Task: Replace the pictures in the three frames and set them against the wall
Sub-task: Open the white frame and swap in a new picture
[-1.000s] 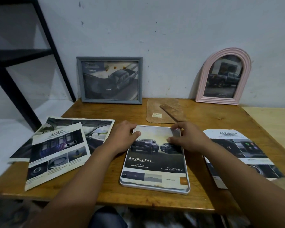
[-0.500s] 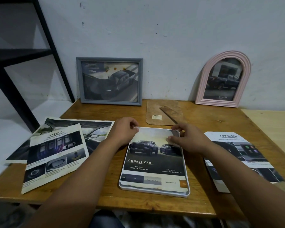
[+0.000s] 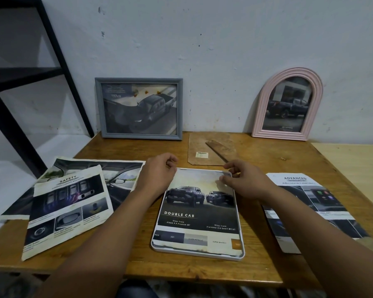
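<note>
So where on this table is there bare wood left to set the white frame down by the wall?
Bare wood shows at the back, between the grey frame and pink frame, though the brown backing board takes part of it. Another strip lies in front of the pink frame. The left side is crowded with loose pages.

your left hand (image 3: pixel 159 175) covers the top-left corner of the white frame (image 3: pixel 241 244), and your right hand (image 3: pixel 243 181) hides part of its top-right corner, so you cannot tell how the "double cab" picture (image 3: pixel 198 214) sits there. the "safety" sheet (image 3: pixel 67 209) buries much of the car-interior sheet (image 3: pixel 121 179) under it. the small label (image 3: pixel 202 154) on the brown backing board (image 3: pixel 205 150) is too small to read. the black shelf (image 3: pixel 19 69) runs off the left edge. both your forearms leave the bottom edge.
</note>
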